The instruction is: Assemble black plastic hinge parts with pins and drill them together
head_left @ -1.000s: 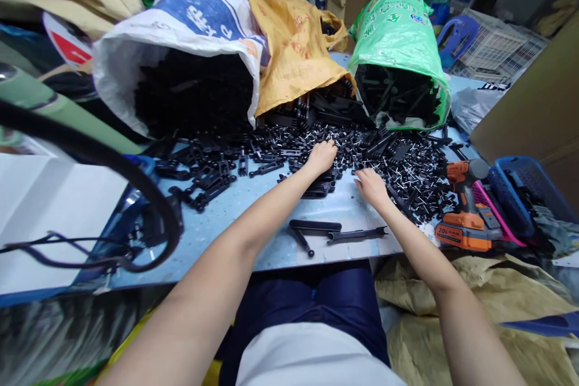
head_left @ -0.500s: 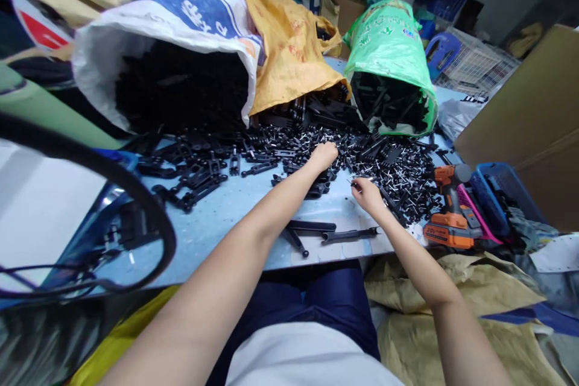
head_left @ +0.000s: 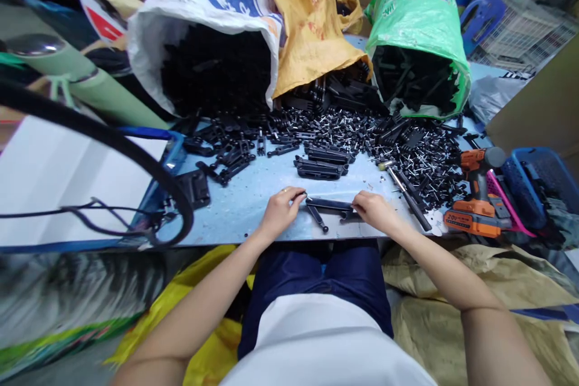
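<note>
Near the table's front edge, my left hand (head_left: 283,208) is closed in a pinch at the left end of a long black plastic bar (head_left: 329,204). Whatever sits between its fingertips is too small to name. My right hand (head_left: 374,211) has its fingers closed on the right end of that same bar. A shorter black arm with a rounded tip (head_left: 318,220) slants toward me from below the bar's left end. Part of another black piece (head_left: 347,216) shows beside my right fingers. Behind the hands lies a stack of black bars (head_left: 322,167).
A hammer (head_left: 409,199) lies right of my right hand, by a heap of small pins and black parts (head_left: 418,163). Farther right are an orange cordless drill (head_left: 477,193) and a blue basket (head_left: 543,175). White (head_left: 149,66), orange (head_left: 312,30) and green (head_left: 418,18) sacks stand behind; a black hoop (head_left: 181,205) is at left.
My left hand has come back from the pin heap to the bar at the front edge. My right hand has moved down onto the bar's right end. The camera view has shifted.
</note>
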`<state>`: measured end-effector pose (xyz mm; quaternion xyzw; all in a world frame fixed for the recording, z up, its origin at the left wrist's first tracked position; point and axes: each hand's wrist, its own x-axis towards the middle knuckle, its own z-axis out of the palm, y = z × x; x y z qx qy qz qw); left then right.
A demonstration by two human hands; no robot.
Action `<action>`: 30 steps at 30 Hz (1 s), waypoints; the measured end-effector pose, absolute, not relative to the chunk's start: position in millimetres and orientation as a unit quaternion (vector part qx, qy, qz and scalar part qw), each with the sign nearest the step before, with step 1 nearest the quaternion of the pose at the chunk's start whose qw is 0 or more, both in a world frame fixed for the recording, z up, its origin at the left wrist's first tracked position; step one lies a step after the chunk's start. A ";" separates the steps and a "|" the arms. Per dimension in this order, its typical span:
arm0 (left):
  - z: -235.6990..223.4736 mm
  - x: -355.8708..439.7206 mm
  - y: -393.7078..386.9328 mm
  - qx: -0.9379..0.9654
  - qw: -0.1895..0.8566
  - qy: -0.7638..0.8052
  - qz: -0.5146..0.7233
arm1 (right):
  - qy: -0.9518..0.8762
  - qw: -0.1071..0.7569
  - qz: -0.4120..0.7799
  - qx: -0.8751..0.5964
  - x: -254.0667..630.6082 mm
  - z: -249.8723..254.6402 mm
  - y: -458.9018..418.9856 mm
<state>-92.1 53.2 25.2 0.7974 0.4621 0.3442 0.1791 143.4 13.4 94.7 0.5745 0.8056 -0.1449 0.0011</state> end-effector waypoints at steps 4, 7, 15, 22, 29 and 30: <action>25.8 -89.5 49.8 0.833 0.116 0.451 0.298 | 0.814 0.088 -0.109 0.564 133.6 94.2 8.7; 26.6 -85.9 51.0 0.860 0.042 0.442 0.251 | 0.810 0.078 -0.106 0.571 135.8 87.0 3.8; 5.0 -88.8 49.8 0.912 -0.055 0.361 0.184 | 0.836 -0.114 -0.083 0.529 159.1 46.0 -2.6; 13.6 -54.8 46.9 0.960 -0.007 0.246 0.131 | 0.860 -0.082 -0.072 0.499 187.2 26.7 -6.9; 43.6 -30.0 57.4 0.944 0.096 0.296 0.107 | 0.849 0.044 -0.017 0.527 196.3 66.8 -1.0; 49.7 -35.6 51.7 0.945 0.099 0.288 0.117 | 0.875 0.008 -0.029 0.484 194.6 76.7 -5.9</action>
